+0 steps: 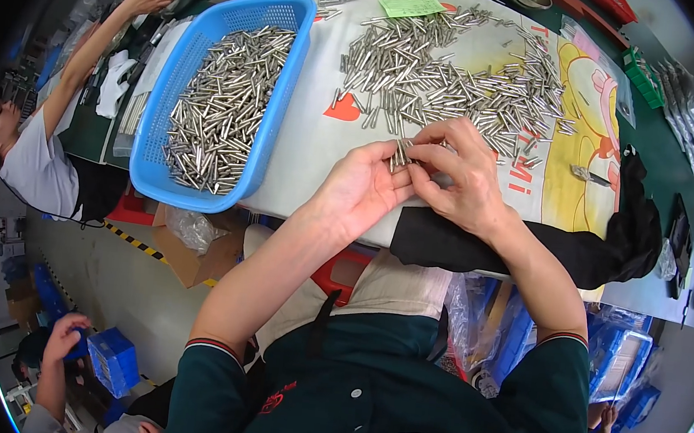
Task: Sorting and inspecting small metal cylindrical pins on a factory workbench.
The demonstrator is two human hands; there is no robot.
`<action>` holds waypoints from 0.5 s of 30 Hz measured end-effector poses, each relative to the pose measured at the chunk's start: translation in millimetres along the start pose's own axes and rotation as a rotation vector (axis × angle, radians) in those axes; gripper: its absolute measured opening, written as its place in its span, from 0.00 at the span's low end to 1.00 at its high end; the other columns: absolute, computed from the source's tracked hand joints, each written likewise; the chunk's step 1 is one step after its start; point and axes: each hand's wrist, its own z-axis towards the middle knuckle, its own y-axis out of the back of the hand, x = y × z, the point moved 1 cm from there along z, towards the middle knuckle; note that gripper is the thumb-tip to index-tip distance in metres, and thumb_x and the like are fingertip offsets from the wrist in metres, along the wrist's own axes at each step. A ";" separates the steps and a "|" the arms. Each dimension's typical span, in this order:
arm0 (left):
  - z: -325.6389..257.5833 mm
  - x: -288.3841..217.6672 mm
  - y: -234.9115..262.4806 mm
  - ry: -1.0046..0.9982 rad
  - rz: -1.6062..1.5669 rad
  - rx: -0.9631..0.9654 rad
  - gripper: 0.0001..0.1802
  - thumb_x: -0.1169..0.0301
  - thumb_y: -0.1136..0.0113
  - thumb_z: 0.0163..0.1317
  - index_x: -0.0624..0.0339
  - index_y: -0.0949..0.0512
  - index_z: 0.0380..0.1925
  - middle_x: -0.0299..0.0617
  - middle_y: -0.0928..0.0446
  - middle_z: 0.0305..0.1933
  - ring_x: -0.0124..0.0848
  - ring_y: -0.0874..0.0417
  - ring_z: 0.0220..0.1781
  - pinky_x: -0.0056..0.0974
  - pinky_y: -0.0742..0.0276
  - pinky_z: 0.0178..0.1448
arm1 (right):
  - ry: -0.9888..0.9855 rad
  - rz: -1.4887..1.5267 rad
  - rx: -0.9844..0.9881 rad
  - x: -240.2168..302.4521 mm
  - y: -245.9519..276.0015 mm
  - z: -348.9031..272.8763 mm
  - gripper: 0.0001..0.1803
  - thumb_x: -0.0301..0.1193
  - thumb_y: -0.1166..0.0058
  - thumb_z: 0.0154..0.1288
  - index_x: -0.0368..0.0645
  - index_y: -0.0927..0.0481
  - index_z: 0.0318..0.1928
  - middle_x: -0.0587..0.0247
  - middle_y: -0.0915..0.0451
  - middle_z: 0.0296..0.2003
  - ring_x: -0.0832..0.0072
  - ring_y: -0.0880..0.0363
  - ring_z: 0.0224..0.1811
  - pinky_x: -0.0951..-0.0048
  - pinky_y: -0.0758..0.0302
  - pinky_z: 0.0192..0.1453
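Though slim, pins (401,152) between left hand (358,188) and right hand (467,180)

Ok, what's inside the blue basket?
The blue basket holds a heap of slim, silvery metal pins. Only the upper layer shows; anything deeper is covered by it and can't be seen.

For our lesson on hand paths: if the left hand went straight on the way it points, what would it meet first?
Probably the right hand, whose bent fingers lie just ahead of the left hand; any gap is hard to judge.
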 end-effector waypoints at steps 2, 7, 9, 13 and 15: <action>0.1 0.7 1.6 0.014 -0.014 -0.004 0.15 0.72 0.67 0.68 0.69 0.33 0.48 0.49 0.26 0.49 0.39 0.23 0.54 0.45 0.28 0.62 | 0.004 -0.005 -0.011 0.6 -0.5 0.6 0.11 0.21 0.40 0.43 0.40 0.19 0.32 0.62 0.24 0.34 0.67 0.26 0.35 0.69 0.28 0.37; 3.1 6.0 12.3 0.025 -0.050 -0.022 0.12 0.69 0.60 0.68 0.63 0.30 0.43 0.41 0.26 0.40 0.30 0.23 0.43 0.38 0.24 0.53 | -0.036 0.055 -0.114 7.1 2.5 3.5 0.09 0.22 0.41 0.44 0.41 0.17 0.31 0.64 0.24 0.29 0.70 0.27 0.30 0.70 0.29 0.33; 5.1 7.4 21.8 0.036 0.076 0.055 0.12 0.64 0.55 0.69 0.61 0.28 0.40 0.35 0.28 0.31 0.24 0.28 0.32 0.31 0.27 0.37 | -0.045 0.117 -0.162 8.9 6.9 3.2 0.09 0.19 0.43 0.46 0.40 0.18 0.31 0.63 0.24 0.27 0.70 0.28 0.29 0.71 0.31 0.32; -12.1 1.6 10.6 0.015 0.365 0.148 0.11 0.61 0.45 0.66 0.55 0.28 0.31 0.28 0.33 0.24 0.15 0.40 0.20 0.23 0.45 0.24 | -0.120 0.230 -0.138 7.6 8.6 -2.2 0.06 0.18 0.45 0.48 0.39 0.20 0.30 0.62 0.24 0.26 0.69 0.27 0.29 0.71 0.31 0.34; -15.6 1.1 11.6 0.000 0.395 0.183 0.11 0.61 0.46 0.66 0.55 0.28 0.31 0.28 0.33 0.24 0.15 0.41 0.20 0.23 0.46 0.24 | -0.126 0.269 -0.103 9.1 8.6 -2.2 0.06 0.18 0.45 0.48 0.39 0.20 0.30 0.61 0.24 0.26 0.69 0.27 0.29 0.71 0.31 0.35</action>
